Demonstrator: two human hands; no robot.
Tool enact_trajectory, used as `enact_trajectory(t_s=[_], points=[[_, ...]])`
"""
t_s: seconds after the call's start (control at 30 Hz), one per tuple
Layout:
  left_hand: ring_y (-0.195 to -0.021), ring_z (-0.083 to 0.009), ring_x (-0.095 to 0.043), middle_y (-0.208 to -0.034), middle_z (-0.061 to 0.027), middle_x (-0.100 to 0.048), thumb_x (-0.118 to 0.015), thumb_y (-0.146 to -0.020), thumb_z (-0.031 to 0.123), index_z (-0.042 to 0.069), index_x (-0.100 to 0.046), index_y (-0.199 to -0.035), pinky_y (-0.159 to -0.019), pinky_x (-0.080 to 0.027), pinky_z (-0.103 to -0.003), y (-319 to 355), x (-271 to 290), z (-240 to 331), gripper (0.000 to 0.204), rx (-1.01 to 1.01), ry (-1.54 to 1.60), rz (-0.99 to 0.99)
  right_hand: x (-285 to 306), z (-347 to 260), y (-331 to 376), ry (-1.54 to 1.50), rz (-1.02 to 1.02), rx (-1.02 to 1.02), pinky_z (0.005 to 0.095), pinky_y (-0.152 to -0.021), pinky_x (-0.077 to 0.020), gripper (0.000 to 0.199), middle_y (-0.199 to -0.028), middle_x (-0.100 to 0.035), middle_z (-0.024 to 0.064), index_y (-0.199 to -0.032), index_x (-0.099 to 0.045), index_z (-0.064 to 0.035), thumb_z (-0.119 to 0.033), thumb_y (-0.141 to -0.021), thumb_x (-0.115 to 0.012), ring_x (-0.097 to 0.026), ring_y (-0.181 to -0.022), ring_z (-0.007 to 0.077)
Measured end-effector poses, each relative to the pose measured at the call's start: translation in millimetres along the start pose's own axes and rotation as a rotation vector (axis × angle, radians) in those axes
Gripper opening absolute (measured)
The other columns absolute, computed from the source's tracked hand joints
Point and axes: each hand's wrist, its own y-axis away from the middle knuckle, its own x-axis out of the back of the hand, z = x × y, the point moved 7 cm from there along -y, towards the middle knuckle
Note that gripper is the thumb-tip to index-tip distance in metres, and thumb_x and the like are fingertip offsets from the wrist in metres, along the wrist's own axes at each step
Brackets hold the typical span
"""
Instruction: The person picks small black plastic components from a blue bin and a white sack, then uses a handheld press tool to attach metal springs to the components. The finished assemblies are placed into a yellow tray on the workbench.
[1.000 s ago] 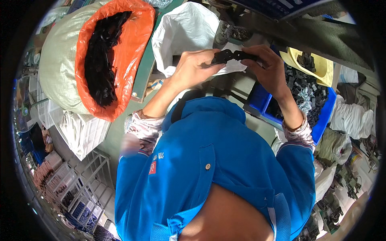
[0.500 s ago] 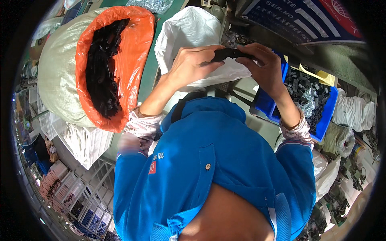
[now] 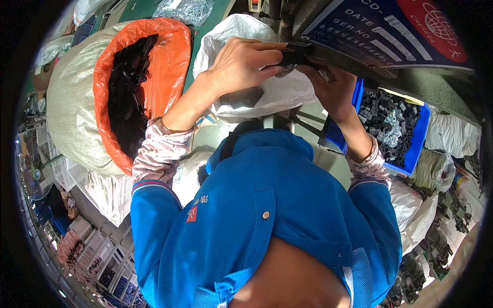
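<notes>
- Left hand [image 3: 241,64] raised at machine edge, fingers curled and pinching a small black part [image 3: 290,55]; thumb pressed on the near side.
- Right hand [image 3: 328,84] just beneath the part, partly hidden under the grey machine ledge [image 3: 359,61]; fingers bent upward against the part's underside, exact grip cannot be told.
- Part located between both hands, touching the ledge, above the white bag [image 3: 267,92].
- Judged step: seating the part at the machine. Best done holding it level, supporting from below, keeping fingertips out of the gap.
- Orange-lined sack [image 3: 169,61] of black pieces to the left; blue bin [image 3: 411,154] with black and metal parts to the right, near the right wrist.
</notes>
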Motion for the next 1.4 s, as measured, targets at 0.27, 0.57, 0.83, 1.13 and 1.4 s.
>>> enact_trajectory(t_s=[0.27,0.57,0.83,1.13,1.4], points=[[-0.078,-0.0313,-0.066,-0.11,-0.0092,-0.069,-0.074,-0.076,0.02,0.007,-0.068,-0.091,-0.064,-0.053,-0.037,0,-16,-16,0.022,0.143,-0.006,-0.183,-2,30,-6,-0.19,-0.03,-0.067,0.0286,-0.083,-0.0553,0.025,-0.103,-0.069,0.0108,-0.104,-0.064,0.0076,0.008,-0.08,-0.072,-0.066,-0.093,0.0153],[-0.075,-0.0315,-0.064,-0.088,-0.0096,-0.066,-0.072,-0.078,0.022,0.007,-0.064,-0.091,-0.063,-0.05,-0.038,-5,-11,-11,0.021,0.077,-0.043,-0.175,1,14,-10,-0.05,-0.042,-0.014,0.0295,-0.083,-0.0551,0.027,-0.101,-0.069,0.0108,-0.105,-0.064,0.0079,0.008,-0.079,-0.072,-0.066,-0.092,0.0166],[-0.061,-0.0307,-0.058,-0.069,-0.0109,-0.058,-0.078,-0.076,0.027,0.007,-0.066,-0.105,-0.059,-0.046,-0.037,0,-31,-38,0.038,0.31,0.005,-0.331,-3,48,-3,-0.106,-0.031,-0.175,0.0237,-0.071,-0.0528,0.026,-0.093,-0.07,0.0083,-0.105,-0.067,0.0049,0.004,-0.08,-0.074,-0.063,-0.08,0.0098],[-0.078,-0.0345,-0.065,-0.09,-0.0186,-0.066,-0.072,-0.082,0.017,0.001,-0.062,-0.104,-0.069,-0.051,-0.038,27,-16,-21,0.029,0.224,0.137,-0.152,0,60,-6,-0.006,-0.13,-0.231,0.0253,-0.062,-0.0506,0.022,-0.082,-0.07,0.0051,-0.099,-0.069,-0.0025,-0.01,-0.081,-0.077,-0.06,-0.069,0.01],[-0.078,-0.037,-0.064,-0.09,-0.0191,-0.065,-0.07,-0.083,0.016,-0.001,-0.062,-0.102,-0.066,-0.051,-0.039,33,-24,-24,0.027,0.248,0.114,-0.185,1,61,1,-0.09,-0.212,-0.279,0.0223,-0.059,-0.0486,0.021,-0.08,-0.067,0.0062,-0.108,-0.067,0.0014,-0.007,-0.089,-0.069,-0.059,-0.068,0.0089]])
